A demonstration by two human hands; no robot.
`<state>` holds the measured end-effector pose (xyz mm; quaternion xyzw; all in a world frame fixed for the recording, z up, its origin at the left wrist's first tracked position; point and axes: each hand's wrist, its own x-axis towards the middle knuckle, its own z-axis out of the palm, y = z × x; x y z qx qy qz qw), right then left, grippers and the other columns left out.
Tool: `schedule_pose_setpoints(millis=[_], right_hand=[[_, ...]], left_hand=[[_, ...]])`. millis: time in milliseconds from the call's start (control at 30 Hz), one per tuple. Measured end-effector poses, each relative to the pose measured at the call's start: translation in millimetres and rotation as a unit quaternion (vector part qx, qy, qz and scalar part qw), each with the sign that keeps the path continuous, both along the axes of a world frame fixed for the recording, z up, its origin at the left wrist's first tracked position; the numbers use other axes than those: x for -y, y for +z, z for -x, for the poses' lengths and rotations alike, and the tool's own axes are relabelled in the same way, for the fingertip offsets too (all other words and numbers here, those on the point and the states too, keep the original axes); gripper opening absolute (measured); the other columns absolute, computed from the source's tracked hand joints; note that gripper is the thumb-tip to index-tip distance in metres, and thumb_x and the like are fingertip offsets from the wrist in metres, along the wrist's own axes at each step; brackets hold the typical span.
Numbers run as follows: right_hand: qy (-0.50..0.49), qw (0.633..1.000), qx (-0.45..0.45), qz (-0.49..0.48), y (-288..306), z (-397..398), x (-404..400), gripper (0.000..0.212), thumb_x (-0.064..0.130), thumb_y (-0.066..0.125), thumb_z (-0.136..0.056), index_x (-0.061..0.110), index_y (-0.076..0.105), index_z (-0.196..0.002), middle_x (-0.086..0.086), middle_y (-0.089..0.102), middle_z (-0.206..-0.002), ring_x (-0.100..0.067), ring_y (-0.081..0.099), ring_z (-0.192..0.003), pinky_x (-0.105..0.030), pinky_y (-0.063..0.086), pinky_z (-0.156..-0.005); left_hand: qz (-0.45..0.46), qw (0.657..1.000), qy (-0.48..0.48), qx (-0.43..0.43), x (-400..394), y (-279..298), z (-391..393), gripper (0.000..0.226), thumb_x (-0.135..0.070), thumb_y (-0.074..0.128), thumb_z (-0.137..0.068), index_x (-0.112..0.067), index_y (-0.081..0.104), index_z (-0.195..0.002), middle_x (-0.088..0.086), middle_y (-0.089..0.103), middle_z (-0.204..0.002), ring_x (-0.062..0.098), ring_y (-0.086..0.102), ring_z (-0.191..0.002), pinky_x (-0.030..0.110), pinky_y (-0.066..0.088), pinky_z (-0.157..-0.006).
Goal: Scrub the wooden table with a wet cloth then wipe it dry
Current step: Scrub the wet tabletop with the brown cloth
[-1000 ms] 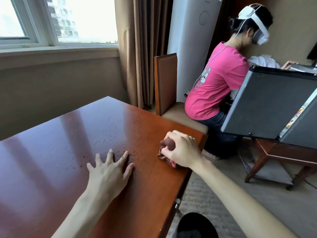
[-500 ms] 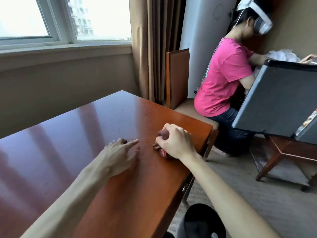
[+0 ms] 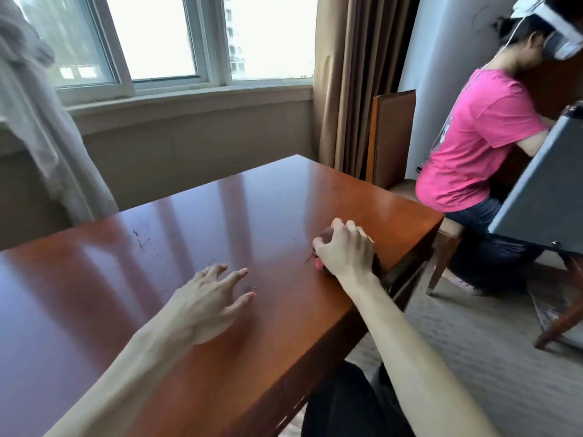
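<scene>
The glossy reddish-brown wooden table fills the lower left of the head view, with small dark specks and smears on its top. My right hand grips a bunched dark pink-brown cloth against the table top, near the table's right edge; most of the cloth is hidden under the hand. My left hand hovers over or lightly touches the table's middle, fingers spread and relaxed, holding nothing.
A person in a pink shirt sits on a wooden chair just beyond the table's right end. A grey panel on a wooden stand is at far right. Brown curtains and a window are behind. Carpet lies to the right.
My left hand lifted from lying flat and its fingers loosened. My right hand kept hold of the cloth near the table's right edge. The view swung left and up, showing more window.
</scene>
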<state>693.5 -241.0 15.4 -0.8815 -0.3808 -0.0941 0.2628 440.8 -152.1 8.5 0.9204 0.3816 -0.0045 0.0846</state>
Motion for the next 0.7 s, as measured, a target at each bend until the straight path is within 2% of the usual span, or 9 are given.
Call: schedule_pose_setpoints(millis=[67, 133, 200, 333, 367, 500, 567, 633, 700], right_hand=[[0.070, 0.997, 0.032, 0.007, -8, 43, 10, 0.033, 0.048, 0.058, -0.079, 0.023, 0.065, -0.099, -0.004, 0.065, -0.099, -0.030, 0.063, -0.099, -0.041, 0.052, -0.084], [0.200, 0.979, 0.030, 0.022, -16, 86, 36, 0.031, 0.053, 0.055, -0.075, 0.028, 0.062, -0.092, 0.005, 0.061, -0.091, -0.022, 0.062, -0.092, -0.036, 0.053, -0.077], [0.261, 0.964, 0.021, 0.043, -13, 87, 40, 0.033, 0.055, 0.053, -0.074, 0.030, 0.062, -0.092, 0.008, 0.060, -0.090, -0.020, 0.063, -0.089, -0.035, 0.053, -0.075], [0.080, 0.997, 0.007, 0.007, -4, 54, 3, 0.033, 0.049, 0.058, -0.080, 0.022, 0.066, -0.097, -0.004, 0.066, -0.098, -0.032, 0.066, -0.096, -0.039, 0.054, -0.081], [0.080, 0.997, 0.024, 0.002, -8, 60, -2, 0.034, 0.049, 0.058, -0.081, 0.020, 0.065, -0.097, -0.005, 0.066, -0.098, -0.033, 0.065, -0.096, -0.039, 0.052, -0.080], [0.264, 0.963, 0.040, 0.044, -19, 100, -1, 0.030, 0.053, 0.060, -0.077, 0.027, 0.061, -0.090, 0.006, 0.060, -0.088, -0.024, 0.064, -0.086, -0.035, 0.051, -0.073], [0.234, 0.972, 0.019, 0.025, -14, 90, -22, 0.030, 0.053, 0.060, -0.079, 0.027, 0.064, -0.093, 0.006, 0.064, -0.092, -0.025, 0.066, -0.087, -0.033, 0.050, -0.073], [0.147, 0.989, 0.016, 0.000, -13, 80, -52, 0.029, 0.048, 0.060, -0.082, 0.023, 0.066, -0.096, -0.002, 0.067, -0.096, -0.030, 0.067, -0.091, -0.034, 0.047, -0.074], [0.172, 0.984, 0.037, 0.020, -17, 87, -81, 0.033, 0.048, 0.059, -0.083, 0.020, 0.065, -0.099, -0.005, 0.066, -0.099, -0.031, 0.065, -0.094, -0.036, 0.048, -0.076]], left_hand=[[-0.003, 1.000, 0.010, -0.025, 11, 1, 14, 0.065, -0.070, 0.028, -0.097, -0.046, 0.018, -0.157, -0.004, 0.019, -0.165, 0.020, 0.020, -0.152, 0.043, 0.034, -0.114], [0.003, 0.999, 0.014, -0.030, 15, -1, 21, 0.066, -0.070, 0.028, -0.097, -0.046, 0.018, -0.157, -0.003, 0.019, -0.165, 0.020, 0.022, -0.151, 0.042, 0.035, -0.113], [0.006, 0.999, 0.015, -0.031, 14, -3, 26, 0.065, -0.071, 0.028, -0.096, -0.045, 0.021, -0.156, -0.004, 0.022, -0.164, 0.019, 0.024, -0.149, 0.043, 0.039, -0.110], [-0.008, 1.000, 0.009, -0.026, 12, -5, 32, 0.061, -0.069, 0.030, -0.098, -0.046, 0.026, -0.154, -0.009, 0.027, -0.161, 0.016, 0.029, -0.146, 0.043, 0.044, -0.105], [-0.010, 1.000, 0.009, -0.021, 11, -4, 33, 0.059, -0.067, 0.031, -0.098, -0.046, 0.027, -0.154, -0.010, 0.028, -0.160, 0.016, 0.031, -0.145, 0.043, 0.045, -0.103], [-0.020, 0.999, 0.029, 0.006, -3, -4, 29, 0.055, -0.061, 0.036, -0.099, -0.045, 0.032, -0.152, -0.007, 0.032, -0.158, 0.018, 0.033, -0.143, 0.042, 0.044, -0.105], [-0.021, 0.999, 0.042, 0.001, -16, -5, 25, 0.055, -0.060, 0.037, -0.100, -0.042, 0.034, -0.152, -0.004, 0.033, -0.158, 0.020, 0.033, -0.143, 0.042, 0.042, -0.106], [-0.023, 0.998, 0.055, -0.009, -30, -6, 22, 0.056, -0.060, 0.037, -0.100, -0.040, 0.035, -0.152, -0.001, 0.033, -0.158, 0.023, 0.032, -0.145, 0.041, 0.039, -0.109], [-0.032, 0.997, 0.072, -0.009, -48, -8, 20, 0.060, -0.063, 0.036, -0.099, -0.038, 0.034, -0.153, 0.003, 0.033, -0.159, 0.026, 0.030, -0.147, 0.042, 0.034, -0.113]])
